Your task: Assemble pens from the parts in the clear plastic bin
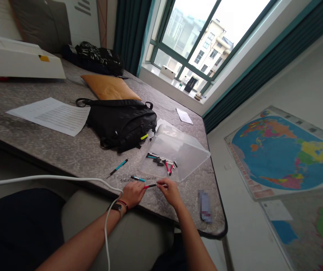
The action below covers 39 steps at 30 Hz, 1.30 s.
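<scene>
White cable [51, 177] runs by the left hand [134, 193], which is pinched on one end of a red-and-black pen [150, 186]; right hand [169, 192] pinches the other. Pen, between both hands, judged light, stiff, smooth; best gripped mid-barrel.

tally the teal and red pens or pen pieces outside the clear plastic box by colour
Teal: 2, a pen and a shorter piece
Red: 1, a red-and-black piece in the left hand
Total: 3
</scene>
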Each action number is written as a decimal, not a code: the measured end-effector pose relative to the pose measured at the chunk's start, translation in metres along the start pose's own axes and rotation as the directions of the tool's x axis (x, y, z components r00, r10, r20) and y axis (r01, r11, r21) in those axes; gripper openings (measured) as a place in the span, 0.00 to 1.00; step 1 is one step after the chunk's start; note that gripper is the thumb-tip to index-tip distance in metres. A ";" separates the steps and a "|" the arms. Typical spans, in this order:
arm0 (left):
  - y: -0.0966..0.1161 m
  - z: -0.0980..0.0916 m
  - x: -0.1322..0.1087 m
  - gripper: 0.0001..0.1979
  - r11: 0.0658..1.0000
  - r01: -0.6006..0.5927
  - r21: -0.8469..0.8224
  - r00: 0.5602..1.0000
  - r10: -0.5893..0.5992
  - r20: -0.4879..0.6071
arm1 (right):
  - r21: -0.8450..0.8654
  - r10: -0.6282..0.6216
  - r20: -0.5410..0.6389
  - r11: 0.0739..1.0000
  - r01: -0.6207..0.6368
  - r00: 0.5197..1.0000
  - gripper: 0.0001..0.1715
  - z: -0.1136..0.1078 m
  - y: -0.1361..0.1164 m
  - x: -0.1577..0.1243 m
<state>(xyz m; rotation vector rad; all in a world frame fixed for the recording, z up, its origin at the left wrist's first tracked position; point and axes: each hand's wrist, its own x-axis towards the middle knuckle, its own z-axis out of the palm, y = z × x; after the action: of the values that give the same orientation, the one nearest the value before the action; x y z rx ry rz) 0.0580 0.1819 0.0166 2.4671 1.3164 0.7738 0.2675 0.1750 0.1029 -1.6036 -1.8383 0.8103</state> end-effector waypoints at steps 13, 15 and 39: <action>-0.001 -0.001 0.000 0.14 0.997 0.011 -0.073 1.000 -0.013 -0.024 | -0.158 -0.155 0.040 0.974 0.159 0.987 0.09 -0.003 -0.008 0.000; -0.001 -0.001 0.000 0.13 0.997 0.009 -0.073 0.999 -0.011 -0.031 | -0.149 -0.161 0.036 0.975 0.164 0.986 0.09 -0.003 -0.008 0.000; 0.000 -0.003 0.000 0.15 1.000 -0.010 -0.020 1.000 0.009 -0.030 | -0.369 -0.090 0.221 0.914 0.169 0.971 0.15 -0.010 -0.025 0.009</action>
<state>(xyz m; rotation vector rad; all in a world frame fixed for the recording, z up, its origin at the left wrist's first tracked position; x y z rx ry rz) 0.0565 0.1816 0.0193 2.4569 1.3014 0.8248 0.2576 0.1822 0.1283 -1.6537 -2.3397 0.5904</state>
